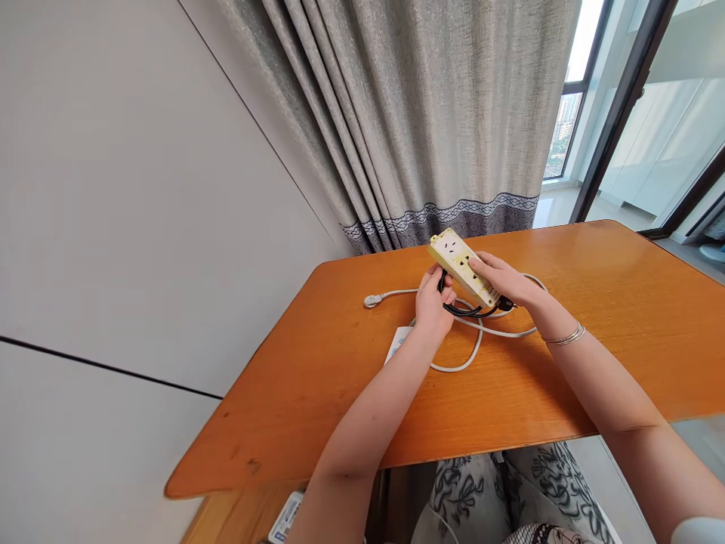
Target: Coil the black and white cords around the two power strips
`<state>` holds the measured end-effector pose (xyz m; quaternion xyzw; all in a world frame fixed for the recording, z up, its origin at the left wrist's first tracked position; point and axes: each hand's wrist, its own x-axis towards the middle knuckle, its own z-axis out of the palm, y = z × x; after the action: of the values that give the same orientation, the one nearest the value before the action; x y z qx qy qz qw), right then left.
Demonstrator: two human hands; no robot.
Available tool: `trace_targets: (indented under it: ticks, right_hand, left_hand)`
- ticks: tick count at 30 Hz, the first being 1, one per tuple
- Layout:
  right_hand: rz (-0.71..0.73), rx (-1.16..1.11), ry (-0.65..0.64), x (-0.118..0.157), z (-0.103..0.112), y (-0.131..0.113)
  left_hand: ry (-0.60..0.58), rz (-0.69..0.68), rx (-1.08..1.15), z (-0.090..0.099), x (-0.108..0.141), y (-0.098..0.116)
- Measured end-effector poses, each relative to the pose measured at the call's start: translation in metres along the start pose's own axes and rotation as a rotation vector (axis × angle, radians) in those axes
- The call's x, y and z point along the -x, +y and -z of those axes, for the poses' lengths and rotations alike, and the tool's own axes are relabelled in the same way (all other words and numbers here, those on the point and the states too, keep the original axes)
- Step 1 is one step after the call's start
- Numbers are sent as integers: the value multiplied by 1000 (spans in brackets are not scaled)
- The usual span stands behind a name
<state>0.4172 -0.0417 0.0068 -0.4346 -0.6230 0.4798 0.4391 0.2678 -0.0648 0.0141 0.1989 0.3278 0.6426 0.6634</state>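
Observation:
A yellowed power strip (453, 249) is held tilted above the table, its socket face up. My right hand (498, 278) grips it by its near right end, thumb on the face. My left hand (435, 302) is closed around the strip's black cord (473, 311), just under the strip's left side. The cord loops back to the strip's near end. Beneath my hands lies a white cable (453, 369) in loose loops, its white plug (372, 301) to the left. A second, white power strip (396, 341) rests on the table, partly hidden by my left forearm.
The orange-brown wooden table (283, 378) has rounded corners. Grey curtains (453, 113) hang behind it, and a white panelled wall (113, 189) stands along the left. A dark-framed glass door (623, 113) is at the far right. Below the front edge, a white box (285, 517) shows.

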Motion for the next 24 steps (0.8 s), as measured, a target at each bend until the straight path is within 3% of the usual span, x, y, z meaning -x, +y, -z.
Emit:
trace_targets:
  ticks: [5,9,15,24]
  right_hand:
    - [48,-16,-85,0,4,-1]
    - [138,-40,-10,-2,6,0]
    - [125,-89,61,-6,12,5]
    - [92,39,-25,-5,17,9]
  left_hand:
    - [-32,41,-8,-1,0,2]
    - [-61,149,-60,-2,-2,8]
    - [-188,329,-85,-1,-1,17]
    - [-143,214,51,0,1,8]
